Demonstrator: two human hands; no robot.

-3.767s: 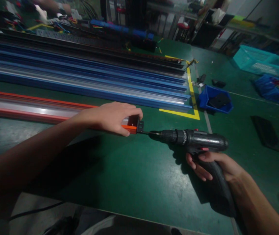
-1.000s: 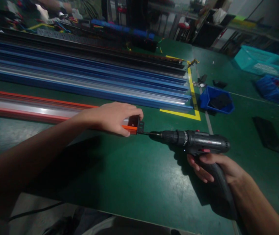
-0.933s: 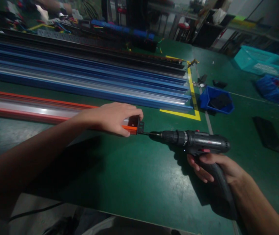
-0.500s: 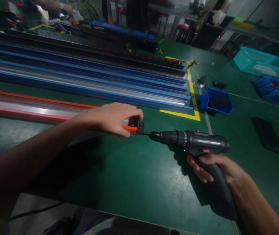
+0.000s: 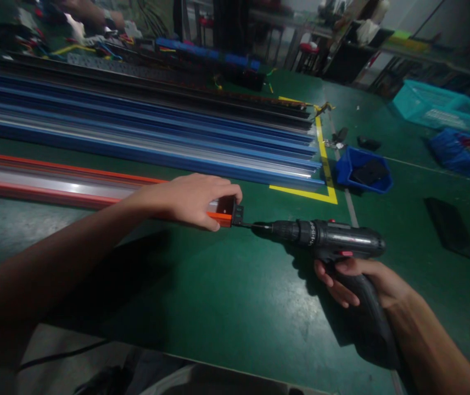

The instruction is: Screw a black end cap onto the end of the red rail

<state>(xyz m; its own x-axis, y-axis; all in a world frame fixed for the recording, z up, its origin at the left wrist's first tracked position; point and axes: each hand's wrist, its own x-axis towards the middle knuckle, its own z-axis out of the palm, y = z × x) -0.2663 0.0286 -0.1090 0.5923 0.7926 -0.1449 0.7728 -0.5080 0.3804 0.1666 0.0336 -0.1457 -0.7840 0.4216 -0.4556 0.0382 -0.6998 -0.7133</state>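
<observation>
Both hands are occupied: the left hand (image 5: 194, 200) is laid over the right end of an orange-red rail (image 5: 66, 186), its thumb on the near edge and its fingers curled over towards the far edge, while the right hand (image 5: 354, 280) is wrapped around the grip of a black power drill (image 5: 325, 238). The rail lies lengthwise on the green surface (image 5: 235, 307), running off the left side of the view, with a pale, shiny inner face between its 2 coloured edges. At its right end sits a small black end piece (image 5: 239, 214), just beyond the left thumb. The drill points left, and its thin bit (image 5: 253, 225) reaches the lower part of that end piece, seemingly in contact. Behind the rail, apart from it, lies a row of blue rails (image 5: 177, 142), with darker ones farther back; yellow tape (image 5: 321, 159) marks the surface around their right ends. Right of the tape stands a small blue bin (image 5: 344, 171) with a dark flat part inside. A black slab (image 5: 451, 227) lies to the right of the drill, and a teal crate (image 5: 432, 116) stands farther back.
</observation>
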